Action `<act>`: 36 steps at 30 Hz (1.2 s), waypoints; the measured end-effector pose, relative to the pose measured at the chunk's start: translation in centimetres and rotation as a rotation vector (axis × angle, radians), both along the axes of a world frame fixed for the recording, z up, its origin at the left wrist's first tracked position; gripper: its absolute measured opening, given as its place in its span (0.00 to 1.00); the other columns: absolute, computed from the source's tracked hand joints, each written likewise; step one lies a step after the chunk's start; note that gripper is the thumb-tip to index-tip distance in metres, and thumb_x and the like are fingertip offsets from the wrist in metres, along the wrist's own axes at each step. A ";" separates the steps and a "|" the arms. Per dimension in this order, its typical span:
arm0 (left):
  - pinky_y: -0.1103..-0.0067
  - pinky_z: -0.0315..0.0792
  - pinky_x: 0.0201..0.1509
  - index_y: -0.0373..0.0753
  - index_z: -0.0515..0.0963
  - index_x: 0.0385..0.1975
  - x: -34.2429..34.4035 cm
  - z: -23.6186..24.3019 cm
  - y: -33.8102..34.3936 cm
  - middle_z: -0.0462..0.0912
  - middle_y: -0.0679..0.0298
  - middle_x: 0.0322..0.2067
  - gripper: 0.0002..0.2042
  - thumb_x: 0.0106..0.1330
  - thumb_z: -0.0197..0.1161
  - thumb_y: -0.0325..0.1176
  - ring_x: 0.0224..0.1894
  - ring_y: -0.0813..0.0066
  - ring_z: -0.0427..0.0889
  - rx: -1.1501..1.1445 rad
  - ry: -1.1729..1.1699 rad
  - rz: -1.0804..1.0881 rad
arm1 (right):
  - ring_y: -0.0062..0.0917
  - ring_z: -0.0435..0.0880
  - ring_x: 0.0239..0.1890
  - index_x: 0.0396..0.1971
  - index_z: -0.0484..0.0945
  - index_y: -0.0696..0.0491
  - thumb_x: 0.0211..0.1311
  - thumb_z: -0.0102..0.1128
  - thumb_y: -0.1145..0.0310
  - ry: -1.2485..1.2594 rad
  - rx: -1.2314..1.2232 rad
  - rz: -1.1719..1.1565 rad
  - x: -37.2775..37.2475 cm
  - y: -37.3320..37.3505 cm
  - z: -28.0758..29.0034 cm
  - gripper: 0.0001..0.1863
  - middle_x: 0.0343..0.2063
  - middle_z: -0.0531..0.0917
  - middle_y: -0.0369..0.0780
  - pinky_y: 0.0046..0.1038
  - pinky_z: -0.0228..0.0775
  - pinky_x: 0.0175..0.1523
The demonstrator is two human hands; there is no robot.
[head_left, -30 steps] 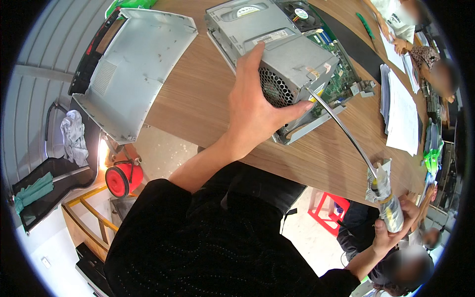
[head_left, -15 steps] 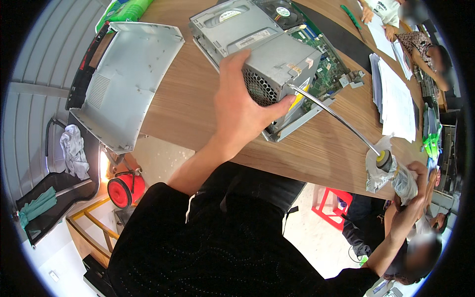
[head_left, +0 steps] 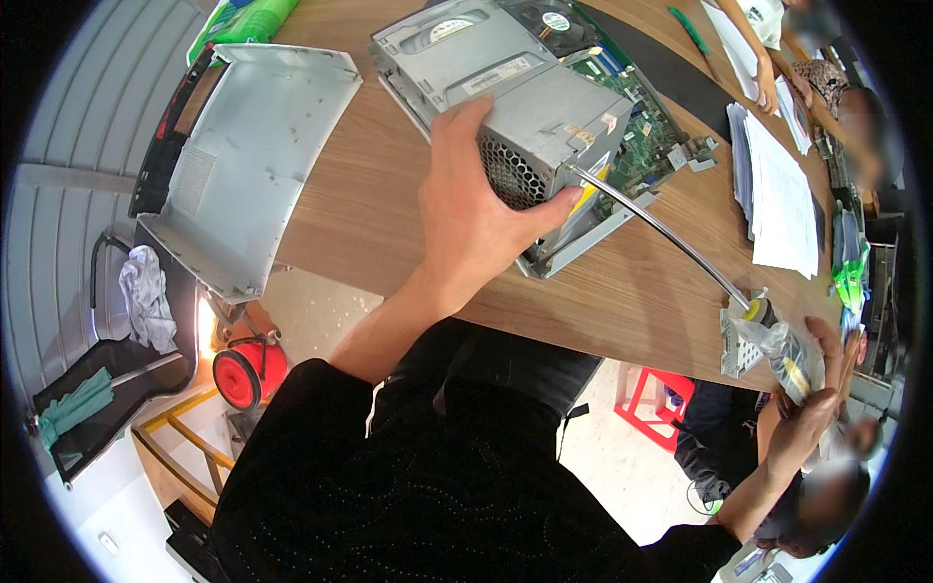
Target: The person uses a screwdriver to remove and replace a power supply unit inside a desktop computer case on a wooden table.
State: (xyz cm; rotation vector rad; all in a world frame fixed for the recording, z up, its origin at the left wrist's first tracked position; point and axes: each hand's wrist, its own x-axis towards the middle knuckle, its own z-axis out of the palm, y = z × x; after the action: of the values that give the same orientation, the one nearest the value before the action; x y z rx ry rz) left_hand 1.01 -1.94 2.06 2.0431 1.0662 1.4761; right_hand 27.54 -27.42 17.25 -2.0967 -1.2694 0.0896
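My left hand [head_left: 466,214] is wrapped round the corner of a grey metal power supply box [head_left: 559,117], fingers on its top and thumb by the yellow label. The box sits in an opened computer case beside a green circuit board [head_left: 632,126] and a silver drive [head_left: 466,49]. A long screwdriver [head_left: 671,233] slants from that box's corner toward the right, its tip at the edge near my left thumb. At its other end my right hand [head_left: 821,384] holds the handle, which is covered by clear crinkled plastic. What the tip touches is too small to make out.
A detached grey case cover [head_left: 258,146] lies at the left of the wooden table [head_left: 340,223]. A perforated metal piece [head_left: 739,345] sits at the right edge near the screwdriver handle. Paper stacks [head_left: 777,194] and other people's arms are at the right. A red stool [head_left: 651,408] stands below.
My right hand has shifted its fingers round the screwdriver handle, and the handle has turned. My left hand and the computer stay put. Another person's arm has moved over the papers.
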 end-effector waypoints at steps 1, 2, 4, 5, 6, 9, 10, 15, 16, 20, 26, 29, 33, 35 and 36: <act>0.63 0.77 0.46 0.34 0.62 0.60 -0.1 -0.2 0.0 0.70 0.47 0.50 0.46 0.41 0.83 0.41 0.50 0.49 0.78 -0.009 -0.017 -0.008 | 0.31 0.74 0.54 0.57 0.68 0.65 0.68 0.41 0.31 0.062 0.004 0.023 -0.5 0.3 0.0 0.46 0.53 0.73 0.47 0.30 0.63 0.59; 0.63 0.77 0.46 0.34 0.62 0.60 -0.2 -0.2 0.0 0.70 0.47 0.50 0.46 0.41 0.83 0.41 0.50 0.49 0.78 -0.011 -0.014 -0.004 | 0.31 0.72 0.57 0.57 0.68 0.65 0.67 0.44 0.31 0.124 0.005 0.045 -1.0 0.6 0.1 0.45 0.54 0.72 0.47 0.30 0.61 0.61; 0.64 0.76 0.49 0.33 0.62 0.60 -0.3 -0.1 -0.1 0.69 0.47 0.51 0.46 0.42 0.82 0.41 0.52 0.48 0.76 -0.068 -0.024 -0.001 | 0.32 0.71 0.55 0.56 0.68 0.64 0.58 0.58 0.32 0.235 -0.016 0.090 -1.0 0.3 0.0 0.46 0.53 0.71 0.45 0.30 0.59 0.62; 0.64 0.76 0.49 0.33 0.62 0.60 -0.4 -0.2 -0.1 0.69 0.47 0.51 0.46 0.42 0.82 0.41 0.52 0.48 0.76 -0.068 -0.021 -0.002 | 0.32 0.71 0.55 0.55 0.69 0.63 0.53 0.64 0.32 0.256 -0.001 0.078 -1.1 0.3 -0.2 0.48 0.52 0.70 0.45 0.30 0.58 0.62; 0.64 0.75 0.51 0.32 0.62 0.60 -0.6 -0.5 0.0 0.69 0.46 0.52 0.45 0.43 0.82 0.41 0.53 0.48 0.75 -0.108 -0.037 -0.007 | 0.31 0.71 0.54 0.54 0.69 0.63 0.48 0.70 0.33 0.276 0.012 0.068 -1.1 0.3 -0.4 0.49 0.51 0.70 0.44 0.30 0.57 0.62; 0.64 0.73 0.55 0.31 0.63 0.60 -0.8 -0.4 0.1 0.68 0.44 0.53 0.43 0.47 0.80 0.43 0.55 0.49 0.74 -0.237 -0.074 -0.005 | 0.31 0.74 0.51 0.52 0.71 0.64 0.48 0.68 0.31 -0.048 0.052 0.098 -0.6 1.2 0.5 0.49 0.48 0.73 0.44 0.30 0.61 0.59; 0.65 0.72 0.56 0.30 0.64 0.60 -0.9 -0.2 0.2 0.68 0.44 0.54 0.42 0.49 0.79 0.44 0.55 0.49 0.73 -0.318 -0.098 0.015 | 0.31 0.75 0.50 0.51 0.72 0.64 0.48 0.68 0.30 -0.100 0.056 0.132 -0.8 2.2 1.0 0.49 0.47 0.74 0.44 0.29 0.63 0.57; 0.68 0.75 0.52 0.29 0.65 0.61 -3.1 1.0 0.1 0.73 0.46 0.51 0.40 0.53 0.77 0.44 0.51 0.56 0.78 -0.453 0.061 0.036 | 0.28 0.81 0.42 0.53 0.72 0.63 0.48 0.68 0.30 -0.257 0.148 0.238 -3.3 7.7 4.0 0.49 0.43 0.78 0.43 0.27 0.71 0.49; 0.71 0.78 0.49 0.29 0.65 0.61 -3.4 1.5 -0.1 0.76 0.47 0.50 0.39 0.55 0.77 0.42 0.49 0.61 0.80 -0.482 0.200 0.049 | 0.27 0.81 0.41 0.54 0.72 0.62 0.49 0.68 0.31 -0.275 0.179 0.246 -3.5 8.2 4.6 0.49 0.43 0.79 0.43 0.27 0.71 0.48; 0.70 0.79 0.49 0.28 0.66 0.60 -4.1 1.7 -1.0 0.77 0.47 0.50 0.37 0.56 0.76 0.43 0.49 0.62 0.81 -0.506 0.144 0.040 | 0.33 0.83 0.54 0.59 0.74 0.53 0.60 0.64 0.41 -0.394 0.006 0.551 -2.7 10.8 6.6 0.36 0.55 0.79 0.47 0.35 0.74 0.62; 0.70 0.78 0.50 0.28 0.66 0.59 -5.7 -0.9 -0.4 0.78 0.47 0.50 0.37 0.57 0.75 0.44 0.48 0.62 0.80 -0.523 -0.079 0.025 | 0.28 0.84 0.40 0.48 0.75 0.53 0.62 0.62 0.43 -0.413 0.175 0.704 -3.3 12.3 7.5 0.29 0.40 0.81 0.42 0.27 0.76 0.47; 0.69 0.76 0.53 0.30 0.65 0.62 -4.9 -0.6 -0.9 0.73 0.46 0.55 0.38 0.56 0.75 0.45 0.54 0.59 0.77 -0.510 -0.019 0.057 | 0.27 0.83 0.41 0.50 0.74 0.54 0.63 0.61 0.43 -0.465 0.078 0.640 -3.2 11.4 7.5 0.29 0.41 0.82 0.42 0.26 0.76 0.46; 0.67 0.76 0.53 0.36 0.70 0.60 -4.4 1.7 -1.2 0.72 0.48 0.56 0.33 0.54 0.76 0.38 0.53 0.52 0.77 -0.044 0.068 0.299 | 0.25 0.83 0.43 0.52 0.74 0.55 0.65 0.60 0.45 -0.482 0.041 0.620 -3.1 11.4 7.5 0.29 0.43 0.82 0.43 0.25 0.76 0.46; 0.69 0.77 0.48 0.40 0.76 0.51 -4.9 3.1 -0.8 0.78 0.55 0.48 0.23 0.55 0.73 0.31 0.49 0.55 0.80 0.221 0.070 0.069 | 0.25 0.83 0.44 0.54 0.73 0.55 0.66 0.60 0.45 -0.481 0.044 0.585 -2.8 11.1 7.6 0.29 0.43 0.82 0.43 0.24 0.76 0.45; 0.69 0.77 0.48 0.40 0.76 0.51 -5.0 3.4 -0.7 0.78 0.55 0.48 0.23 0.55 0.73 0.31 0.49 0.55 0.80 0.218 0.070 0.079 | 0.24 0.83 0.44 0.54 0.73 0.55 0.66 0.60 0.45 -0.475 0.062 0.557 -2.6 10.9 7.4 0.29 0.44 0.82 0.43 0.24 0.75 0.45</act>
State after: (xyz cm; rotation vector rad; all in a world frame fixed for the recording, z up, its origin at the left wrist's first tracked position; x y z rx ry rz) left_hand -3.99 -2.65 5.44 2.2387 1.0650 1.6346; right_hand 24.95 -16.49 24.61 -1.7063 -2.0860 -0.2148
